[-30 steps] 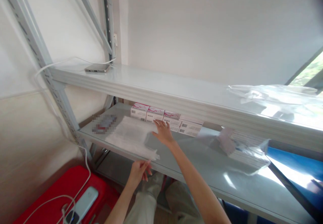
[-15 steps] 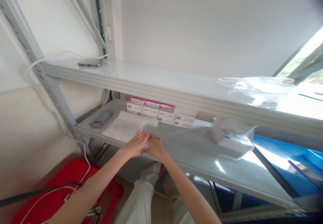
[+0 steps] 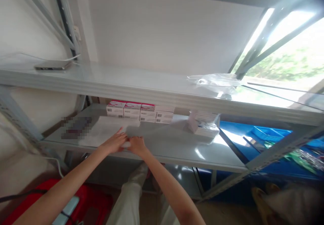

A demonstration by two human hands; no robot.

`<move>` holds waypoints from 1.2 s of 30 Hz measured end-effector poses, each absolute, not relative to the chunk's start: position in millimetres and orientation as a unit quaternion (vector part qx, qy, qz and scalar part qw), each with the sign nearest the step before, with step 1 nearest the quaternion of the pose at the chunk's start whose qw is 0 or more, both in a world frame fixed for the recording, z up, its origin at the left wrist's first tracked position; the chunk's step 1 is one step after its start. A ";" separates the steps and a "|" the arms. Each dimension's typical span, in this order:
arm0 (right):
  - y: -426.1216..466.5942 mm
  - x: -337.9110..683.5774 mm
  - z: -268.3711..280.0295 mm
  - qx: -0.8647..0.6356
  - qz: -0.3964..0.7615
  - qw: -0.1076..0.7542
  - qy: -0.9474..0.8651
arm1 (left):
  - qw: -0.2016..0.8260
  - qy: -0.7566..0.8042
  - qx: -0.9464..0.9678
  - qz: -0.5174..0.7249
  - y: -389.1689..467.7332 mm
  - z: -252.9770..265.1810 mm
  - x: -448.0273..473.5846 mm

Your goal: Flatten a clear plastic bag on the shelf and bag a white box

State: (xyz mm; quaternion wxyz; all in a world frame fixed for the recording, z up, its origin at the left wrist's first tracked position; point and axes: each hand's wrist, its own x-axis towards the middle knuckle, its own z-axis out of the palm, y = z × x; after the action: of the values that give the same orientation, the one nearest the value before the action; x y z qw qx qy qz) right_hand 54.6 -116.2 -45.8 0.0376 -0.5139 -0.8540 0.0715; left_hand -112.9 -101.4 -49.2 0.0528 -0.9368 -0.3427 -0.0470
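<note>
A whitish, translucent sheet, perhaps a flat plastic bag (image 3: 106, 127), lies on the grey middle shelf (image 3: 164, 140). My left hand (image 3: 116, 142) is closed at its right front corner, fingers bent around the edge. Right beside it, my right hand (image 3: 137, 145) is also closed, with its fingertips curled down. A small pale piece of the sheet shows between the two hands; the exact grip is hidden under the fingers. Behind the sheet stand several white-and-pink small boxes (image 3: 132, 109) in a stacked row.
A blurred-out item (image 3: 76, 127) lies left of the sheet. To the right is a clear plastic bag with white boxes (image 3: 206, 127). A phone (image 3: 52, 65) and a crumpled clear bag (image 3: 215, 82) lie on the upper shelf. A red stool (image 3: 97, 198) is at lower left, blue bins (image 3: 270, 135) at right.
My view has swung to the right, showing more of the window and blue bins. Both hands stay close together at the sheet's front corner.
</note>
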 end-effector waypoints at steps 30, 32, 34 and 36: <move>-130.8 452.9 -112.2 -0.720 0.138 0.592 -0.336 | -0.203 -0.304 -0.906 -0.213 -111.4 -20.5 34.6; -124.2 487.6 -112.4 -0.750 0.112 0.590 -0.277 | -0.319 -0.297 -0.865 -0.248 -104.8 -32.8 94.3; -112.8 512.8 -111.1 -0.763 0.105 0.585 -0.255 | -0.413 -0.298 -0.820 -0.262 -92.5 -51.2 159.0; -98.5 530.4 -110.6 -0.770 0.109 0.576 -0.251 | -0.481 -0.305 -0.774 -0.277 -75.5 -70.8 223.0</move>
State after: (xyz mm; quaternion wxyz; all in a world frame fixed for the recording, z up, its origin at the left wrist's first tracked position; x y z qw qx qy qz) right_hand 530.4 -98.5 -110.6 0.5762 -0.7700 -0.2513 0.1091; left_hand 223.0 -75.5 -70.8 -0.4806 -0.7743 -0.3046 -0.2770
